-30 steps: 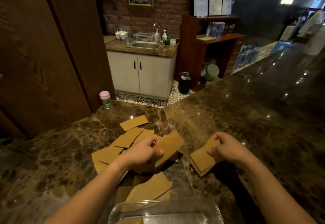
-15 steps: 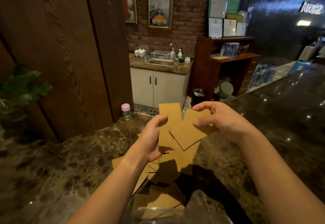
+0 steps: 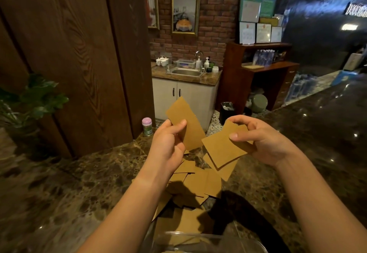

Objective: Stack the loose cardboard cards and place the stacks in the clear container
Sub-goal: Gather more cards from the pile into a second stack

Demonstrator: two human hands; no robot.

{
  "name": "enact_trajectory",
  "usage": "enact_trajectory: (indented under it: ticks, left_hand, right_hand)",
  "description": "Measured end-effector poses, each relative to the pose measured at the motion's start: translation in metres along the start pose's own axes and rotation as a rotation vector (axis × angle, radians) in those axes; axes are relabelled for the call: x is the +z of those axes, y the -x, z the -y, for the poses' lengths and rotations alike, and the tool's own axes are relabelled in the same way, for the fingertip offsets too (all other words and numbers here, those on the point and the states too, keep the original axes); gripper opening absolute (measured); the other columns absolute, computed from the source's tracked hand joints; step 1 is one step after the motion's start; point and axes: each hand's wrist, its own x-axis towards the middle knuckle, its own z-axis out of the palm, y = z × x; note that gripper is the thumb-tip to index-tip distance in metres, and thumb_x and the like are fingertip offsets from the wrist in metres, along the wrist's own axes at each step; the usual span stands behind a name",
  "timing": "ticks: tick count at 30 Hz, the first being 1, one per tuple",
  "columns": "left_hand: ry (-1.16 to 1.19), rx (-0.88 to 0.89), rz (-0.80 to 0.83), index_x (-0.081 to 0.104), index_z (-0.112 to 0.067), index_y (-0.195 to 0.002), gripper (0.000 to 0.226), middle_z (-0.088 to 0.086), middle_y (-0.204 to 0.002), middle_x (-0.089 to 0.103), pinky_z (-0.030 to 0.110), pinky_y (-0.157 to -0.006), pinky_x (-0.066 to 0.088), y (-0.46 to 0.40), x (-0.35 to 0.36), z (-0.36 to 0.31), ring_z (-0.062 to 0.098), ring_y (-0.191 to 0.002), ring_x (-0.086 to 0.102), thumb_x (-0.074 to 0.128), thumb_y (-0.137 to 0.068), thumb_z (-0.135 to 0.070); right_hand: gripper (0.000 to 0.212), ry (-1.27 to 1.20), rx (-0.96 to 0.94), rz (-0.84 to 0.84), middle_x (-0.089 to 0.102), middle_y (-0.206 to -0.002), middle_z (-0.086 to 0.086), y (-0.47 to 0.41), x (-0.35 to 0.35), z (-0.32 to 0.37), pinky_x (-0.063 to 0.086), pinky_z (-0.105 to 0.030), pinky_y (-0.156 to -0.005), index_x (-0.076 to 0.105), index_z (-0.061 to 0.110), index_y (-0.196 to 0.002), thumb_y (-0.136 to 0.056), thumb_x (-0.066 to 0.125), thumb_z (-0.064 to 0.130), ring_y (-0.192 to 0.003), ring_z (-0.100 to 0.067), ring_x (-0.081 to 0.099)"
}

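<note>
My left hand (image 3: 167, 146) holds one brown cardboard card (image 3: 185, 121) upright in the air, pinched between thumb and fingers. My right hand (image 3: 260, 139) grips a small fanned stack of cards (image 3: 220, 149), tilted, just right of the single card and apart from it. Below both hands a loose pile of cards (image 3: 193, 187) lies scattered on the dark marble counter (image 3: 59, 183). The clear container (image 3: 208, 241) shows at the bottom edge, partly cut off, nearest to me.
A small jar with a pink lid (image 3: 147, 126) stands at the counter's far edge. A green plant (image 3: 33, 98) sits at the left. Wooden panels rise behind the counter. Beyond are a sink cabinet (image 3: 185, 92), a black bin (image 3: 227, 112) and shelves.
Both hands lifted from the counter with cards in them. Since half a second ago the two hands have drawn apart, so the single card and the stack no longer overlap.
</note>
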Motion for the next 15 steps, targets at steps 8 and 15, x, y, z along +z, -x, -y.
enact_trajectory:
  ticks: [8,15]
  left_hand:
    - [0.118,-0.296,0.093,0.061,-0.014,-0.123,0.051,0.009,-0.086,0.053,0.021,-0.048,0.03,0.007,0.004,0.0,0.016,-0.062,0.045,0.064,-0.082,-0.044]
    - [0.223,-0.479,0.447,0.076,0.0,-0.097,0.055,0.018,-0.098,0.07,0.014,-0.043,0.032,0.017,0.0,0.001,0.02,-0.065,0.059,0.041,-0.081,-0.039]
  right_hand:
    - [0.048,-0.032,-0.044,0.027,0.067,-0.092,-0.005,0.002,-0.001,-0.002,0.056,-0.03,-0.065,0.066,0.017,-0.107,-0.062,0.075,0.006,-0.081,-0.022,0.068]
    - [0.054,0.015,-0.142,0.062,0.064,-0.093,-0.01,0.003,-0.006,0.002,0.056,-0.037,-0.066,0.065,0.014,-0.106,-0.055,0.084,0.013,-0.085,-0.027,0.067]
